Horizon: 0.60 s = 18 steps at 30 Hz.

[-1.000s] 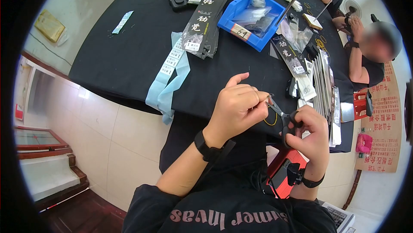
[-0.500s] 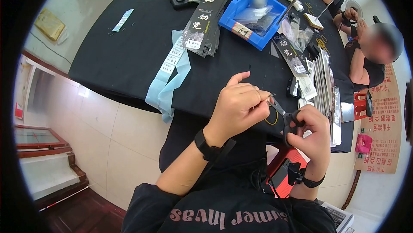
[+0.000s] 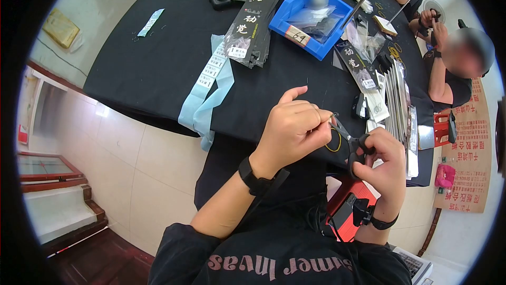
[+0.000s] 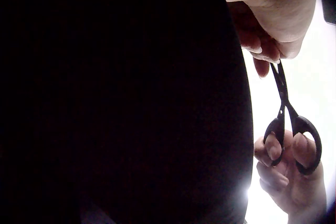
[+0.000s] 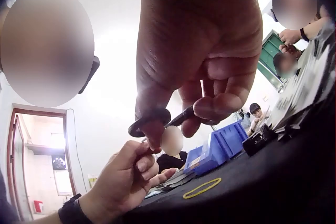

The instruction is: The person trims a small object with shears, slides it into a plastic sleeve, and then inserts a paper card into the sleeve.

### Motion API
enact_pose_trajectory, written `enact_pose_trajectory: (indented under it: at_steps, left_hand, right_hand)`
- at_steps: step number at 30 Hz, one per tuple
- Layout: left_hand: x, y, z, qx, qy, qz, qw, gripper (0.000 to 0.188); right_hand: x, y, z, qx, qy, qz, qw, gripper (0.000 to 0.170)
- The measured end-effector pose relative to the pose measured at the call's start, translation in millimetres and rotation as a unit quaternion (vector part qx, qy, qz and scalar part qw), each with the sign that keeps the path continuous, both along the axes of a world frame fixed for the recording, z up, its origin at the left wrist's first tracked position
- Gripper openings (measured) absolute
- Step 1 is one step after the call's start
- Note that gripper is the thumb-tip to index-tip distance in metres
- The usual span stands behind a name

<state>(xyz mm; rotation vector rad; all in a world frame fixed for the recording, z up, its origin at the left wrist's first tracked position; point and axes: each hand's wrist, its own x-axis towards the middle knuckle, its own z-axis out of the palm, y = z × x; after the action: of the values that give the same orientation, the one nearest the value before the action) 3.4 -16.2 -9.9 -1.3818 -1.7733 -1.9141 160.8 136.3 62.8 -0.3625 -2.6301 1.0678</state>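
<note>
My right hand [image 3: 383, 165] holds black-handled scissors [image 3: 354, 150], thumb and fingers through the loops. The left wrist view shows the scissors [image 4: 284, 98] with their handles a little apart and the blades reaching up to my left fingertips. In the head view my left hand [image 3: 298, 129] is curled, thumb and index finger pinching something tiny right at the blade tips. I cannot tell what this tiny thing is; the fingers mostly hide it. A yellow rubber band [image 5: 202, 188] lies on the black-covered table just beyond the hands.
A blue bin [image 3: 311, 48] with clear bags stands ahead, near a stack of black printed packets [image 3: 253, 27]. A pale blue label strip [image 3: 203, 92] hangs over the table edge at left. White and silver sleeves [image 3: 395, 106] lie at right. Other people sit at far right.
The scissors and my right hand have shifted slightly to the right. My left hand keeps its pinch in nearly the same place. A person at far right has moved their hands.
</note>
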Motion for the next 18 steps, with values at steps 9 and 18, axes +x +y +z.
enact_pose_trajectory:
  at_steps: [9,18]
  left_hand:
    - [-0.1,0.4,-1.0,-0.005,0.003,0.001,1.0,0.007]
    - [0.4,0.8,-1.5,0.002,0.005,0.004,1.0,0.007]
  right_hand:
    - [0.0,-1.7,2.8,0.004,-0.007,-0.003,1.0,0.025]
    - [0.5,-0.2,0.9,-0.003,-0.006,-0.003,1.0,0.024]
